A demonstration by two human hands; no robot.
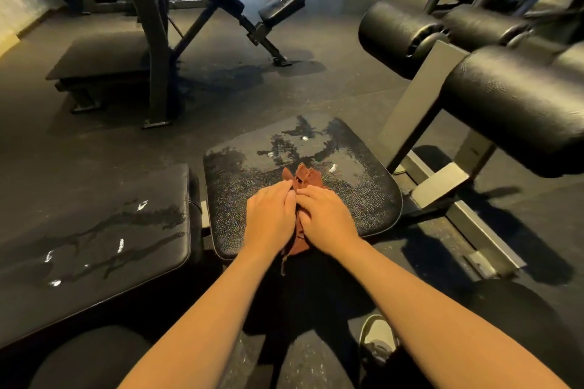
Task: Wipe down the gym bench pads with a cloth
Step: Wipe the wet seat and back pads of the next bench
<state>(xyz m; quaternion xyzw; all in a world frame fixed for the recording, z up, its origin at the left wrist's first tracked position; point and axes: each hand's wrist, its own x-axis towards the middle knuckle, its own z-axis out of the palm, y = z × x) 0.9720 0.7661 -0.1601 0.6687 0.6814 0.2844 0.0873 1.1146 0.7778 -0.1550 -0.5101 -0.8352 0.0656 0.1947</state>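
A rust-brown cloth (304,176) is bunched on the near half of the seat pad (357,148) and is gripped from both sides. The left hand (268,215) is laid on it from nine o'clock and the right hand (327,218) from three o'clock, knuckles up, the two hands nearly touching. The fingers of both hands are curled together and clamped on the fabric, with the fingertips buried in its folds. A crumpled peak of cloth is seen at twelve o'clock of the hands, and a frayed tail hangs over the pad's near edge at six o'clock. Wet streaks and droplets are spread across the far part of the seat pad — its textured black surface shines there. At nine o'clock of the seat pad, across a narrow gap, the long back pad (94,230) is likewise marked with wet trails. Black roller pads (521,104) are mounted at two o'clock, and a light shoe (377,335) is seen at five o'clock.
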